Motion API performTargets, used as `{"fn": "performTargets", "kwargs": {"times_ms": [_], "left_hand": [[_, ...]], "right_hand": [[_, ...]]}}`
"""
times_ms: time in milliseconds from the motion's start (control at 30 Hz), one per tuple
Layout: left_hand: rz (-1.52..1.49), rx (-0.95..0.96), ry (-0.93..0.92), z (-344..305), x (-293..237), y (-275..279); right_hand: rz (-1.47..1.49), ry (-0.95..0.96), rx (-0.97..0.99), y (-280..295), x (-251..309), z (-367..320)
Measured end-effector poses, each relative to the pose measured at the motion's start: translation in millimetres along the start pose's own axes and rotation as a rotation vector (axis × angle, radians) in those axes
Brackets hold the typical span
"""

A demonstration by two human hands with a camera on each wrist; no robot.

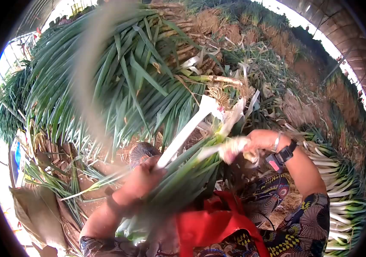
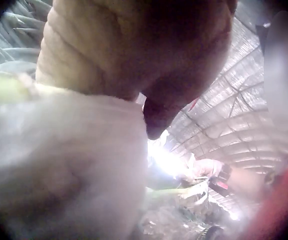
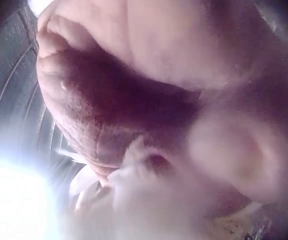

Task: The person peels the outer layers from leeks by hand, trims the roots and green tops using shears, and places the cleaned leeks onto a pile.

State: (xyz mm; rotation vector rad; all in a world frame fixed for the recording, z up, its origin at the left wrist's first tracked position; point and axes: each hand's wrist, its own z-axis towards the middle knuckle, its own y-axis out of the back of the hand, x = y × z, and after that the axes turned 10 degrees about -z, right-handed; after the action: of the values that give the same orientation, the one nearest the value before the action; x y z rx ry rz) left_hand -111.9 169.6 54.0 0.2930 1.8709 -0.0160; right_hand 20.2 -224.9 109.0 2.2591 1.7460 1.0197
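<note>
My left hand [image 1: 143,179] grips a green onion by its long white shank [image 1: 183,135], which slants up and to the right in the head view. Green leaves [image 1: 187,175] spread below the shank, over my lap. To the right, my right hand [image 1: 262,140] has its fingers curled round pale peeled-looking layers [image 1: 230,147], blurred by motion. In the right wrist view, the curled fingers [image 3: 164,55] close over a whitish strip [image 3: 139,190]. The left wrist view has the left hand [image 2: 134,45] above a large blurred pale shape [image 2: 64,160].
A big heap of green onions [image 1: 105,81] lies ahead and to the left. Stripped leaves and skins [image 1: 256,64] litter the ground. Onions with white shanks [image 1: 337,201] are laid in a row at my right. A red apron [image 1: 217,222] covers my lap.
</note>
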Motion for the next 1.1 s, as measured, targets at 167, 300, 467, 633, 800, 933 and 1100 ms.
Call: {"fn": "performTargets", "kwargs": {"times_ms": [167, 300, 467, 633, 800, 933, 1100], "left_hand": [[0.028, 0.003, -0.077, 6, 15, 1], [0.004, -0.021, 0.058, 2, 6, -1], [-0.026, 0.012, 0.061, 3, 2, -4], [-0.064, 0.024, 0.139, 3, 4, -5], [0.018, -0.002, 0.101, -15, -13, -10], [0.129, -0.021, -0.033, -16, 13, -6], [0.188, 0.020, -0.038, -8, 31, -10]], "right_hand": [[0.034, 0.322, -0.654, 103, -65, 20], [1.052, 0.821, -1.024, 167, -123, 42], [0.660, 0.400, -0.789, 51, 10, 30], [0.675, 0.389, -0.360, -13, 51, 45], [-0.294, 0.511, -1.155, 10, -6, 96], [-0.248, -0.079, -1.443, 87, -60, 76], [-0.534, 0.431, -1.315, 38, -7, 54]]}}
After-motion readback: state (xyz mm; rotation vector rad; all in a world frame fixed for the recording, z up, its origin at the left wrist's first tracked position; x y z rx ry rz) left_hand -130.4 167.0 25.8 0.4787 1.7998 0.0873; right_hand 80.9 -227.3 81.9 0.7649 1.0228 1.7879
